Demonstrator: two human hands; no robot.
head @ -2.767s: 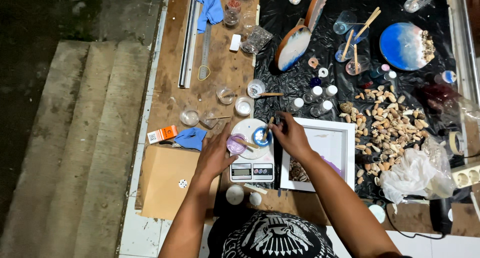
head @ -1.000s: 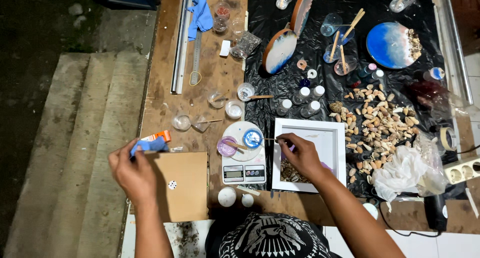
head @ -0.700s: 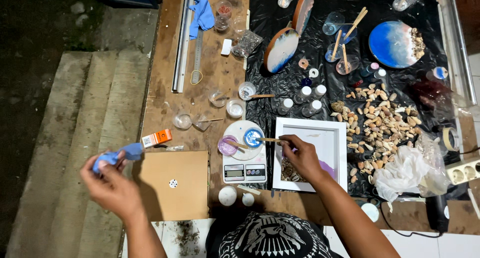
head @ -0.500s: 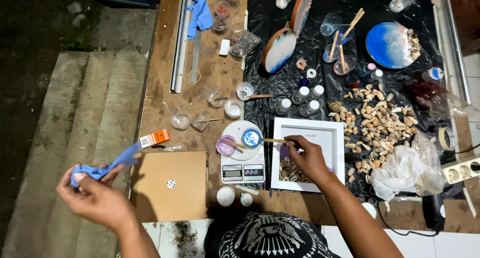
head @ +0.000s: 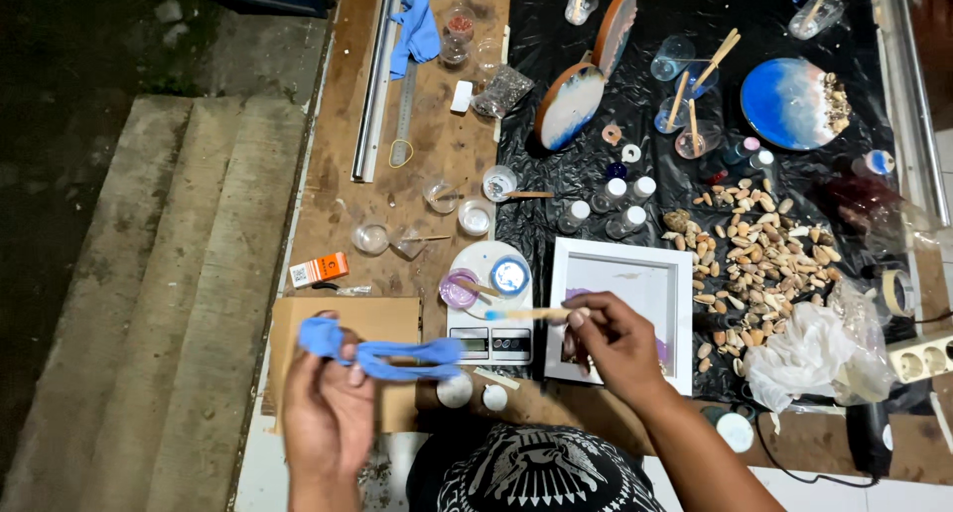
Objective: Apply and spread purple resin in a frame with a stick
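My left hand [head: 328, 413] is raised over the brown cardboard box [head: 342, 323] and grips a crumpled blue glove [head: 382, 355] that stretches to the right. My right hand [head: 615, 343] pinches a wooden stick [head: 526, 315] with a blue-stained tip, held level over the small digital scale [head: 489, 341] and the left edge of the white picture frame [head: 627, 314]. On the round white plate [head: 483, 270] behind the scale stand a purple cup [head: 459, 288] and a blue cup [head: 510, 275].
Sea shells [head: 759, 244] lie spread on black plastic sheeting [head: 854, 56] to the right, next to a crumpled clear bag [head: 814, 353]. Small bottles [head: 620, 204], clear cups [head: 442, 194], two round blue-and-white resin pieces [head: 789, 100], a metal ruler [head: 375, 75]. Concrete steps [head: 149, 274] drop away on the left.
My left hand lifted the blue glove off the table, swung it out left over the steps, then brought it back above the cardboard box. My right hand stayed holding the stick by the frame.
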